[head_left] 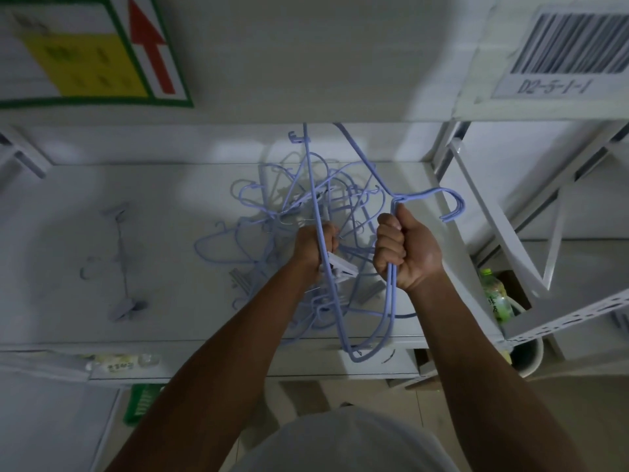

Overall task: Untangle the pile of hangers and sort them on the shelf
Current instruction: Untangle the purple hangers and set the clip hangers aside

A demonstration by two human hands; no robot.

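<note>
Two hands (316,245) (406,255) in one hanger pile (289,206) (one clip hanger (122,264) apart)

top (343,444): plain pale grey — rounded front | forearms (221,362): bare | left hand (315,247), right hand (405,250): bare

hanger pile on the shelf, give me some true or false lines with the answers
1. The right hand grips a bundle of light-blue wire hangers. True.
2. The tangled pile of blue hangers lies on the floor. False: it lies on the white metal shelf.
3. A grey clip hanger lies apart, left of the pile. True.
4. The left hand is flat and empty. False: its fingers curl round hangers in the pile.
</note>
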